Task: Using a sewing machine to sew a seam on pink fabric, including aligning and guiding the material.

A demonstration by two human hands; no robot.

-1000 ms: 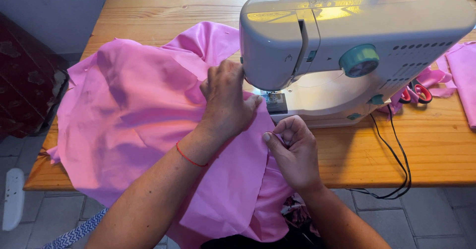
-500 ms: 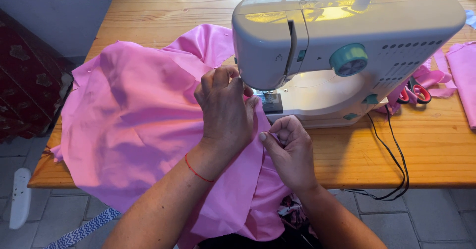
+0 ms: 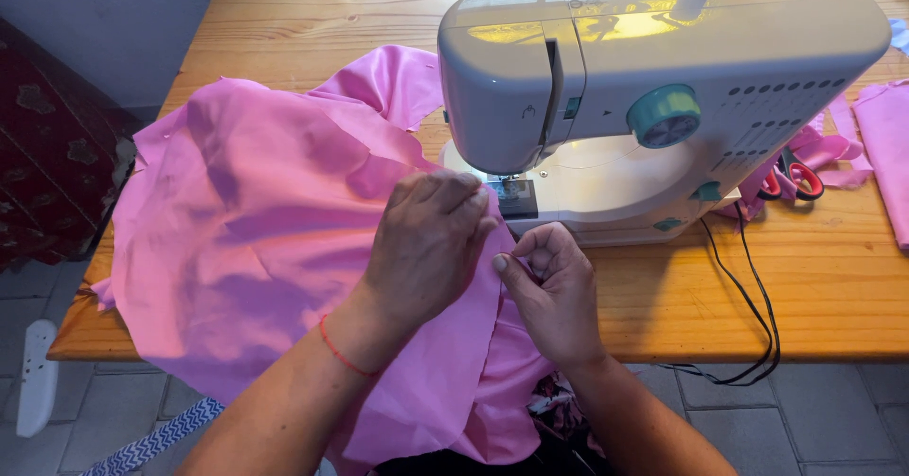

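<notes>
- A wooden tabletop (image 3: 814,305) fills most of the view; its near edge runs across the lower part, and grey floor tiles (image 3: 814,419) are seen below it.
- A large sheet of pink fabric (image 3: 256,239) is spread over the left half of the tabletop and is draped over the near edge toward the person.
- A pale sewing machine (image 3: 663,88) with a teal dial is stood on the tabletop at right of centre; the fabric's edge is laid on its bed by the needle area.
- The left hand (image 3: 431,244) is laid palm down on the fabric, fingers curled and pressed flat just before the needle area; nothing is gripped by it. A red thread band is worn on that wrist.
- The right hand (image 3: 554,291) is placed just beside the left, closed in a pinch on a fold of the fabric's edge, knuckles raised.
- Bare wood is left between the right hand and the machine's black cord (image 3: 748,305), which is trailed over the near edge.
- More pink cloth (image 3: 885,154) is laid at the far right edge.
- Red-handled scissors (image 3: 791,178) are lying behind the machine's right end, on pink scraps.
- A dark red patterned rug (image 3: 43,154) is seen at the left.
</notes>
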